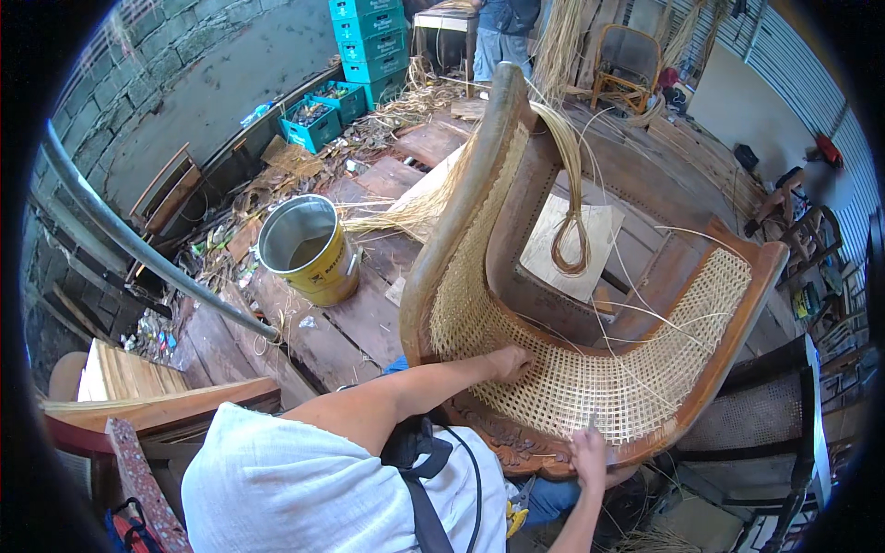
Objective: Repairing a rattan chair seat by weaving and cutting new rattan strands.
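Note:
A curved wooden chair frame (507, 120) stands before me, with woven cane webbing (590, 387) across its back and side. My left hand (510, 365) rests on the webbing left of its middle. Its fingers are closed, and what they pinch, if anything, is hidden. Near the carved front edge my right hand (587, 456) is closed around a thin, pointed tool (593, 421) that points up at the webbing. Long loose cane strands (636, 318) trail across the weave. A looped bundle of cane (573, 230) hangs inside the frame.
A yellow bucket (323, 267) stands on the wooden floor to the left, near a metal pole (157, 249). Stacked teal crates (371, 41) are at the back, and a person (502, 41) stands there. More chair frames (756, 415) crowd the right side. Pliers (516, 513) hang at my waist.

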The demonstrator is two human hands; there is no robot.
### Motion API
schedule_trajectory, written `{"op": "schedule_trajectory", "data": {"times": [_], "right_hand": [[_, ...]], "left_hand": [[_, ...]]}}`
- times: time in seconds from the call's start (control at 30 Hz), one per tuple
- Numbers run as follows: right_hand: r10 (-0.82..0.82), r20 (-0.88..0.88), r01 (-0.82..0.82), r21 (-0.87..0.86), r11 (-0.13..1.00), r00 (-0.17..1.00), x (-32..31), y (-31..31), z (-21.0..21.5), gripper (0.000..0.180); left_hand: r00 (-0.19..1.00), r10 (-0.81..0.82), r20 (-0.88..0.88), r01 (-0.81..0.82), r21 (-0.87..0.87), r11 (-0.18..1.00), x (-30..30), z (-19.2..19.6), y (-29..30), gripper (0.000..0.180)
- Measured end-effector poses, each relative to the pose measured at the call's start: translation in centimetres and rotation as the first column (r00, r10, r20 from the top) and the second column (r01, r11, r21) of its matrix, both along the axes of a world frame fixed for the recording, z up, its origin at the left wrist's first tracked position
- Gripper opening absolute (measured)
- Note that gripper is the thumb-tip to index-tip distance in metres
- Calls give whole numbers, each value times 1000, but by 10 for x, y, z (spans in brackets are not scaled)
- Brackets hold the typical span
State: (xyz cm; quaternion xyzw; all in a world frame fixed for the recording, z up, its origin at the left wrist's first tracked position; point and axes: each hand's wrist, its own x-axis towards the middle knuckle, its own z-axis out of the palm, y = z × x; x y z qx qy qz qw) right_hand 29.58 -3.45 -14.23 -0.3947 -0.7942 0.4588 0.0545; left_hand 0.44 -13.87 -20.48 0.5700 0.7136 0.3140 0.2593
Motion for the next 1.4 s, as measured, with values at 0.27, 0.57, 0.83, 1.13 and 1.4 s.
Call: {"op": "schedule_trajectory", "data": {"times": [0.27, 0.57, 0.83, 1.13, 1.4], "right_hand": [[-242, -28, 201, -467, 861, 970, 7, -9, 57, 15], [-344, -37, 272, -535, 800, 938, 43, -10, 67, 19], [-443, -8, 369, -543, 754, 896, 62, -4, 83, 20], [-429, -317, 238, -495, 836, 846, 3, -14, 145, 24], [-385, -57, 389, 144, 910, 921, -14, -9, 131, 30]], "left_hand": [[971, -151, -186, 124, -149, 981, -4, -11, 9, 25], [773, -561, -296, 428, -410, 806, 1, 7, 23, 45], [876, -435, -208, 337, -380, 861, -8, 34, 10, 37], [859, -475, -191, 455, -138, 879, 59, 107, 41, 28], [705, -394, 590, 426, 92, 900, 19, 99, 104, 31]]}}
